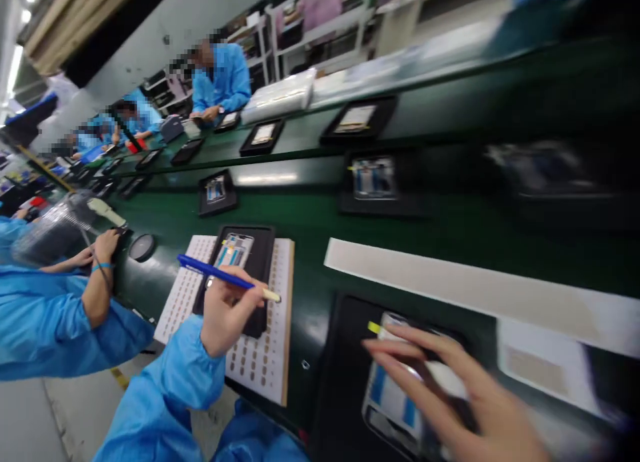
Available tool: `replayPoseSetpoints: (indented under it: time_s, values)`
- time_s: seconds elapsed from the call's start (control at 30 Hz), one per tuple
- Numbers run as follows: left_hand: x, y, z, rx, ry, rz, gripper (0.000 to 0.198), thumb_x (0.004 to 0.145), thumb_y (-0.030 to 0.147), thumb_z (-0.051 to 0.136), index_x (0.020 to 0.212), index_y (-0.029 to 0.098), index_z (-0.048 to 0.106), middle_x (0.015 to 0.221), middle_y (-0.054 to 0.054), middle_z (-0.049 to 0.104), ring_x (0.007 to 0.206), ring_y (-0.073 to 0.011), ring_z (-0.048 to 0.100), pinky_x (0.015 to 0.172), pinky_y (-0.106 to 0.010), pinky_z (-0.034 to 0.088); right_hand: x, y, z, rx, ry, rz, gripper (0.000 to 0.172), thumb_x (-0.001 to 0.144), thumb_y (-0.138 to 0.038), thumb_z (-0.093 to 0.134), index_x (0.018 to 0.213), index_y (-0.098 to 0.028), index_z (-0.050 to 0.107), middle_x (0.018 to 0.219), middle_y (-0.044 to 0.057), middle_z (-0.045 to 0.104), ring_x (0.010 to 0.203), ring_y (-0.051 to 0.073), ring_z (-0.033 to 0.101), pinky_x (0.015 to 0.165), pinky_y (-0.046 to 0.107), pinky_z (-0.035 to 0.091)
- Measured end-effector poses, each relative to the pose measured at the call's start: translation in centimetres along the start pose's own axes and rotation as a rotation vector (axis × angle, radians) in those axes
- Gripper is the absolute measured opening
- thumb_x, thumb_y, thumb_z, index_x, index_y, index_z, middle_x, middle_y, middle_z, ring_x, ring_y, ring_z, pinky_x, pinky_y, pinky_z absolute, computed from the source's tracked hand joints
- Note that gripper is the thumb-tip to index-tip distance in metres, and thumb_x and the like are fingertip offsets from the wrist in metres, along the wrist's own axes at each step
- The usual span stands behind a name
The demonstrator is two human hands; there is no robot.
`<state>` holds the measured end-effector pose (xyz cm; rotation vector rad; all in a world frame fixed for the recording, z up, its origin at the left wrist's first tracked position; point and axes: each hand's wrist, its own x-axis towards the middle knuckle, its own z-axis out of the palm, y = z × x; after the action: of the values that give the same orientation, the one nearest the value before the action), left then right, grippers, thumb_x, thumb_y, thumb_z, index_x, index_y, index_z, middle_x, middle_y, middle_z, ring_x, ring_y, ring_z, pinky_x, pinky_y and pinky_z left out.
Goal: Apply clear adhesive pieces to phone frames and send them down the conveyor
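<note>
Grasping pen [200, 267] in left grip [227, 312] near tabletop's [306, 269] front edge. Past gap, cannot tell right grip's [470, 399] hold over phone [387, 399].

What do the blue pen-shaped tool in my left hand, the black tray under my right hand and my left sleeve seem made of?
Pen-shaped tool: probably hard plastic, smooth, going by its even blue colour and pale tip.
Black tray: perhaps plastic or dense foam; it looks matte, with little shine.
Left sleeve: thin fabric, likely synthetic, judging by its soft folds.
</note>
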<state>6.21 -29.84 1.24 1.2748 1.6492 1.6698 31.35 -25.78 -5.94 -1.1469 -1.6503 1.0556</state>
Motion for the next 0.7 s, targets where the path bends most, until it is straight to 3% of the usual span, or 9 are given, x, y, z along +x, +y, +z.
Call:
replayPoseSetpoints:
  time_s: [0.07, 0.17, 0.27, 0.57, 0.7]
  values:
    - [-2.1, 0.3, 2.7, -0.016, -0.105, 0.057, 0.020, 0.080, 0.030, 0.073, 0.087, 0.021, 0.058, 0.078, -0.002, 0.071, 0.067, -0.0149, 0.070, 0.064, -0.025, 0.057, -0.1, -1.7, 0.6, 0.133, -0.103, 0.024, 0.036, 0.084, -0.053, 0.064, 0.106, -0.025, 0.062, 0.087, 0.005, 0.071, 0.085, 0.023, 0.068, 0.083, 0.036, 0.057]
    - [-3.7, 0.0, 5.8, 0.009, -0.186, 0.199, 0.015, 0.080, 0.021, 0.074, 0.087, 0.023, 0.061, 0.078, -0.001, 0.070, 0.074, -0.0164, 0.070, 0.073, -0.029, 0.057, -0.1, -3.3, 1.0, 0.277, -0.070, 0.075, 0.034, 0.083, -0.048, 0.065, 0.106, -0.023, 0.060, 0.084, 0.004, 0.071, 0.075, 0.020, 0.068, 0.074, 0.032, 0.059]
    - [-4.2, -0.3, 7.8, 0.043, -0.273, 0.314, 0.013, 0.081, 0.018, 0.072, 0.087, 0.023, 0.062, 0.078, -0.002, 0.071, 0.074, -0.0170, 0.070, 0.072, -0.029, 0.057, -0.7, -3.2, 0.6, 0.390, 0.020, 0.112, 0.031, 0.082, -0.042, 0.067, 0.104, -0.022, 0.059, 0.080, 0.002, 0.069, 0.072, 0.017, 0.067, 0.071, 0.029, 0.059]
    - [-4.4, -0.5, 10.5, 0.191, -0.385, 0.482, 0.012, 0.082, 0.014, 0.070, 0.083, 0.022, 0.062, 0.081, -0.002, 0.073, 0.076, -0.0162, 0.071, 0.070, -0.027, 0.057, -1.5, -1.6, -0.9, 0.505, 0.209, 0.164, 0.029, 0.078, -0.034, 0.066, 0.103, -0.022, 0.056, 0.079, 0.002, 0.068, 0.069, 0.017, 0.067, 0.070, 0.030, 0.059]
    - [-4.5, -0.6, 11.4, 0.125, -0.373, 0.410, 0.011, 0.082, 0.020, 0.072, 0.082, 0.022, 0.060, 0.079, -0.002, 0.072, 0.075, -0.0163, 0.071, 0.070, -0.028, 0.058, -1.3, -1.5, -1.3, 0.497, 0.237, 0.174, 0.027, 0.078, -0.032, 0.063, 0.102, -0.022, 0.055, 0.074, 0.000, 0.065, 0.066, 0.015, 0.063, 0.067, 0.027, 0.057]
